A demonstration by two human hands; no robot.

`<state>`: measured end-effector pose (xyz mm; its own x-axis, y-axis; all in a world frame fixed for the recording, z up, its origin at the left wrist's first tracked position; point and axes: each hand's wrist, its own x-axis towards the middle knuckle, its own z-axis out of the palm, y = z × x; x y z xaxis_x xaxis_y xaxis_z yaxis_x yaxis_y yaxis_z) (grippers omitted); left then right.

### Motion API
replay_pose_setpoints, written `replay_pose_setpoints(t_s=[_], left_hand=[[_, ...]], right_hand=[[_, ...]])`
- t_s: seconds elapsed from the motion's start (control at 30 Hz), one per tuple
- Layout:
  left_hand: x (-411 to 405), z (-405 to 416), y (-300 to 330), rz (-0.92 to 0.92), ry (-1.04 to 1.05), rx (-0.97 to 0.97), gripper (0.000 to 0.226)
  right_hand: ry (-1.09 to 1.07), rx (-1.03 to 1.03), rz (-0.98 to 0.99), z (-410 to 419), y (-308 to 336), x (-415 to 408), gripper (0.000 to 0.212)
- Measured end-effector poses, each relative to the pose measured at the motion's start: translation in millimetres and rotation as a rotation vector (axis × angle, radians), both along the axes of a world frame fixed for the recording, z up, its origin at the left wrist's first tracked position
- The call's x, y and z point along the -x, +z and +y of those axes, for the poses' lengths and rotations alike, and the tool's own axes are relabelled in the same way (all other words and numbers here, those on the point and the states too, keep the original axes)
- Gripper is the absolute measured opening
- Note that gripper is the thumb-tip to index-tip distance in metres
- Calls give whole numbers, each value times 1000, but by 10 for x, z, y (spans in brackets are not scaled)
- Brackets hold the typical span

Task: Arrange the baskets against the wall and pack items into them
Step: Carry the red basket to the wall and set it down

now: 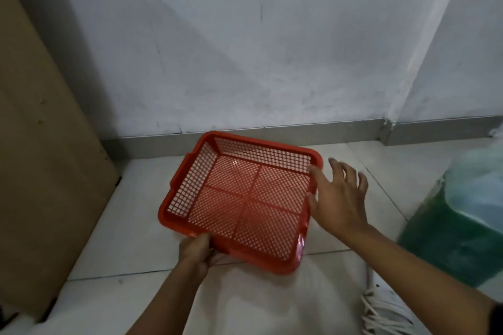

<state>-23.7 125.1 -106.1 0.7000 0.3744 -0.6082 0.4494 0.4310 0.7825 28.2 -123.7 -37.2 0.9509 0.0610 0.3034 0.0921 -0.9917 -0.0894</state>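
A shallow red mesh basket (174,193) sits in the middle of the view, tilted, over the white tiled floor near the wall. It holds nothing. My left hand (196,250) grips its near rim at the front left corner. Over the basket's right rim, my right hand (339,196) has its fingers spread, the thumb touching the rim. The basket's far corner lies close to the grey skirting (299,132) of the white wall.
A tall brown cardboard panel (40,171) leans at the left. A green bag or bin covered in clear plastic (462,226) stands at the right. A coil of white cord (381,313) lies at the lower right. A wall corner juts out at the far right.
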Motion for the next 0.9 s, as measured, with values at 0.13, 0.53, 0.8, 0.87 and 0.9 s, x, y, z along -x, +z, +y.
replay_pose_setpoints(t_s=[0.13, 0.53, 0.8, 0.87, 0.9], left_hand=[[-137, 135, -35, -82, 202, 55, 21], [-663, 629, -276, -111, 467, 96, 43], [-793, 656, -366, -219, 184, 285, 43], [-753, 546, -294, -257, 217, 373, 48], [-736, 448, -228, -257, 224, 386, 49]], right_hand=[[131, -387, 502, 285, -261, -23, 58], [130, -1457, 1038, 1258, -643, -225, 35], [4, -1453, 988, 1143, -685, -144, 67], [13, -1430, 956, 995, -600, -81, 59], [19, -1422, 925, 910, -539, -53, 55]])
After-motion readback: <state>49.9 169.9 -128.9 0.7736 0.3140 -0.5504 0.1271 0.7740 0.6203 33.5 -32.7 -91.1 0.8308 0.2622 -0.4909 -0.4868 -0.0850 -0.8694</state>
